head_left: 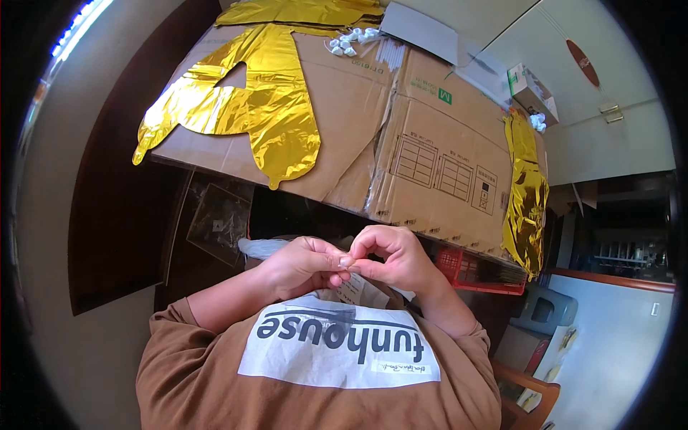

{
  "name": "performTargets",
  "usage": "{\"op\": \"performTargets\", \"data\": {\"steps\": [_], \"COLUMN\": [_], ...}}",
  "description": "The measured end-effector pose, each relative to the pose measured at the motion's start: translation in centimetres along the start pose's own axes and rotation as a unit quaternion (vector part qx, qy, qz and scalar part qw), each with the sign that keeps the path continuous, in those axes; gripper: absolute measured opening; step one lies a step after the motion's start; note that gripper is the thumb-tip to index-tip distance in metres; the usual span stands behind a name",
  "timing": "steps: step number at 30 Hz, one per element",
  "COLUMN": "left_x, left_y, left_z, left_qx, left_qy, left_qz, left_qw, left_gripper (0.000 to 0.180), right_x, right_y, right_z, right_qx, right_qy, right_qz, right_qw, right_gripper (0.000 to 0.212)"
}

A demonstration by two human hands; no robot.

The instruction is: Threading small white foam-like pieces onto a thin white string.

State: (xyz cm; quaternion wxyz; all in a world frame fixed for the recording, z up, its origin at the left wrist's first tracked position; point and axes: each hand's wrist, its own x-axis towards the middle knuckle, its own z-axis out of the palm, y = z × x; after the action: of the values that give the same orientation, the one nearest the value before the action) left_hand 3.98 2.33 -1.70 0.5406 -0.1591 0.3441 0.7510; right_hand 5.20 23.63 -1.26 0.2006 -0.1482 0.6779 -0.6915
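Note:
My left hand and my right hand meet in front of my chest, their fingertips pinched together. A small whitish thing shows between the fingertips; it is too small and too covered to name. The thumb and forefinger of each hand are closed on it or right beside it. Just beyond my left wrist lies a bundle of white strands, partly hidden by that hand. On the cardboard ahead, a flat gold foil balloon shaped like a letter A hangs slightly over the near edge.
Flattened cardboard covers the table. Small white coiled bundles and white sticks lie at its far side, near a white sheet. More gold foil drapes over the right edge, below a small box. A red crate stands underneath.

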Motion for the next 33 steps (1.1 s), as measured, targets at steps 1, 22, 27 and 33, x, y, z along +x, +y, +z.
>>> {"op": "performTargets", "data": {"steps": [1,22,27,33], "left_x": [0.1,0.5,0.3,-0.3], "left_y": [-0.2,-0.4,-0.5,0.0], "left_z": [-0.2,-0.2,0.2,-0.9], "left_qx": [-0.013,-0.03,-0.027,-0.003], "left_qy": [-0.005,-0.003,0.008,-0.02], "left_qz": [0.004,0.006,-0.005,0.031], "left_qw": [1.0,1.0,1.0,0.999], "left_gripper": [0.013,0.015,0.013,0.011], "right_x": [-0.1,0.8,1.0,1.8], "right_y": [0.0,1.1,0.7,-1.7], "right_z": [0.1,0.4,0.1,-0.1], "right_qx": [0.001,0.133,0.145,-0.085], "right_qy": [0.005,-0.022,-0.06,-0.065], "right_qz": [0.008,0.036,0.075,0.025], "right_qw": [1.0,0.99,0.985,0.994], "right_gripper": [0.011,0.022,0.022,0.023]}}
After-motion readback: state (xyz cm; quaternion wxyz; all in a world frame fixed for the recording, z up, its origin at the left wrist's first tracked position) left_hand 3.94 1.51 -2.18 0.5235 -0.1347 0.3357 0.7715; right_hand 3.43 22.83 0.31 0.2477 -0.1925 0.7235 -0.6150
